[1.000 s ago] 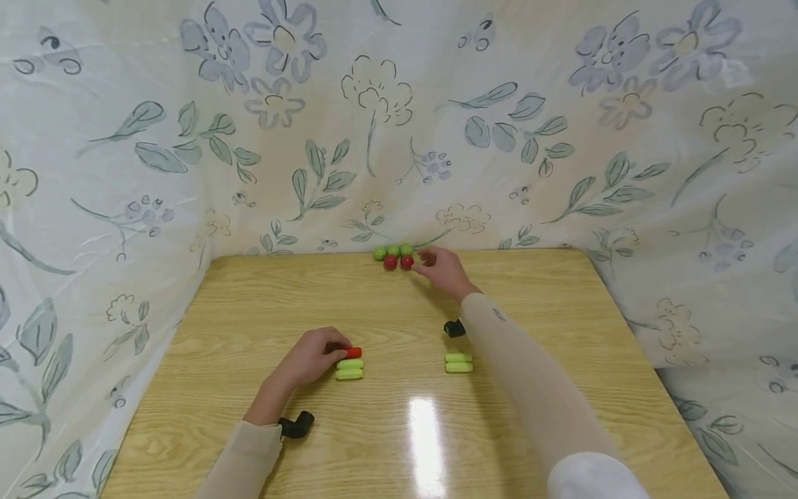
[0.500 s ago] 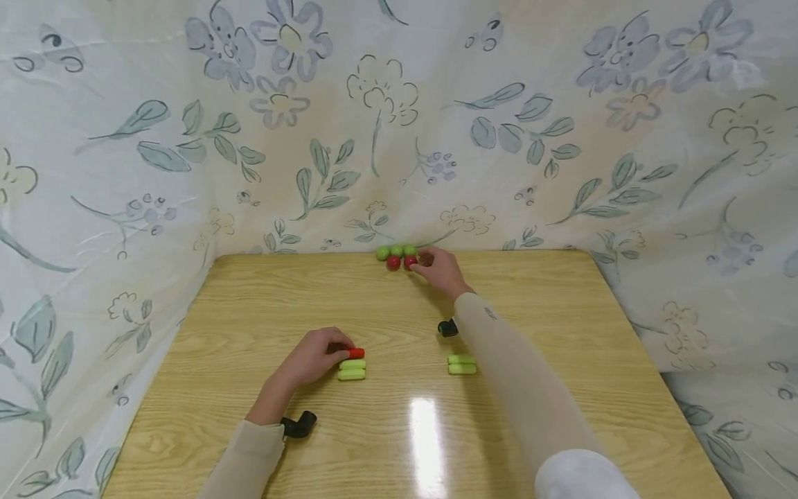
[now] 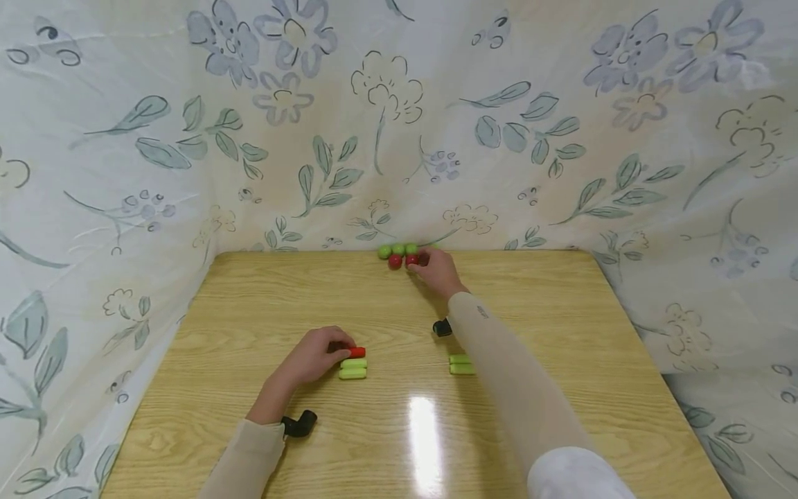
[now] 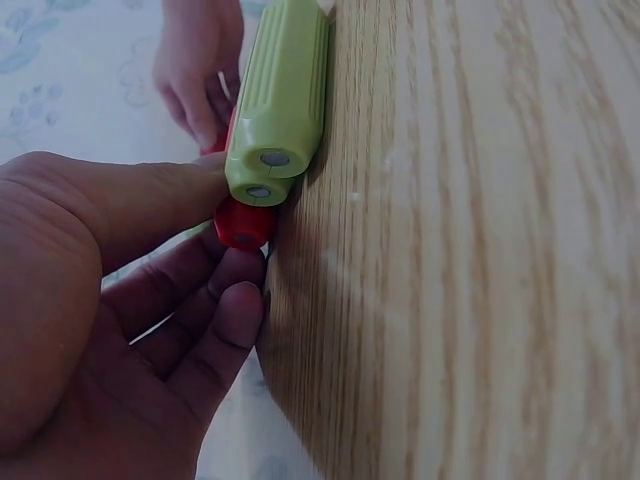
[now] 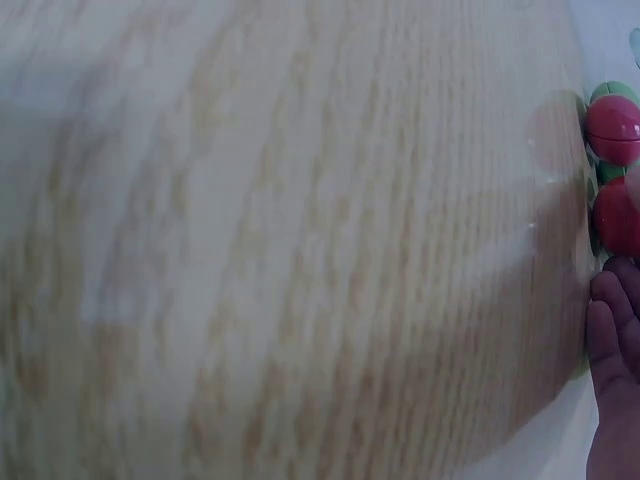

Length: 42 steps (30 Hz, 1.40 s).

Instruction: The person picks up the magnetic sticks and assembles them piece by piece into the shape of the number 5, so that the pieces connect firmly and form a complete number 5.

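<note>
In the head view, my left hand (image 3: 321, 355) holds a short red bar (image 3: 357, 352) on the table, thumb on one side and curled fingers on the other. Two yellow-green bars (image 3: 353, 369) lie just in front of it, side by side; in the left wrist view the nearer green bar (image 4: 280, 90) has a round metal spot on its end. At the table's back edge my right hand (image 3: 439, 272) pinches a red ball (image 3: 411, 260). Another red ball (image 3: 395, 262) sits left of it, and several green balls (image 3: 397, 249) stand in a row behind.
Two more yellow-green bars (image 3: 461, 364) lie right of centre, partly behind my right sleeve (image 3: 505, 367). A flowered cloth (image 3: 399, 138) rises behind the wooden table (image 3: 280, 291). Black wrist mounts (image 3: 300, 423) stick out from both wrists.
My right hand's thumb and fingers have closed in on the right red ball. The right forearm has shifted slightly left, covering part of the right-hand bars. My left hand stays on the red bar.
</note>
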{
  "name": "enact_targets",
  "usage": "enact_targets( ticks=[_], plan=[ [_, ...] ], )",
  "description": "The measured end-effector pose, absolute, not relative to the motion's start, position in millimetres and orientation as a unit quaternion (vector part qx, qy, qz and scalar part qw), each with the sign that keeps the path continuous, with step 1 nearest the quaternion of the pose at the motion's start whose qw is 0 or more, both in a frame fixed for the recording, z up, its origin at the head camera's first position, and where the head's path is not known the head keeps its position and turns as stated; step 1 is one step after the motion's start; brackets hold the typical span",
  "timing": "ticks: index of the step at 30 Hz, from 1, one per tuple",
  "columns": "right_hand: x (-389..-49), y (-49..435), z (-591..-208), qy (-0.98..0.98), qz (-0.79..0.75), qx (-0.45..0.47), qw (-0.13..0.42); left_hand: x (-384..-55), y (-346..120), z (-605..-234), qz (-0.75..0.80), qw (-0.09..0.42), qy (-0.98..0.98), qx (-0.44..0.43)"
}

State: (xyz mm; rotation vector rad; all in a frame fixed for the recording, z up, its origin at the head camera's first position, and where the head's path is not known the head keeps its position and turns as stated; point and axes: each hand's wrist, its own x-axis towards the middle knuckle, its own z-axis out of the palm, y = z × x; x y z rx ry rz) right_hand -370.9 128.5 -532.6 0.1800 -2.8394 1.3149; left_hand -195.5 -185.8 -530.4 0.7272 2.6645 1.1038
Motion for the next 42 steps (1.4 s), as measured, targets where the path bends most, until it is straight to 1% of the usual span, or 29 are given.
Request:
enact_targets(
  ticks=[7,17,28,35,42],
  plan=[
    [-370,123,-534,-0.912,0.407,0.049,0.016,-196,-187,-532,0.370,0.090,0.893,0.241],
    [-370,122,-531,-0.909,0.413,0.043,0.013,-196,-188,-532,0.375,0.092,0.892,0.237],
    [-365,145,-529,-0.879,0.469,0.075,0.038,-198,-188,-534,0.371,0.091,0.894,0.234],
    [-352,157,-514,-0.879,0.468,0.092,0.026,-200,-189,-533,0.375,0.093,0.893,0.232],
    [-338,173,-510,-0.879,0.463,0.110,0.016,-201,-188,-532,0.373,0.095,0.893,0.234]
  ],
)
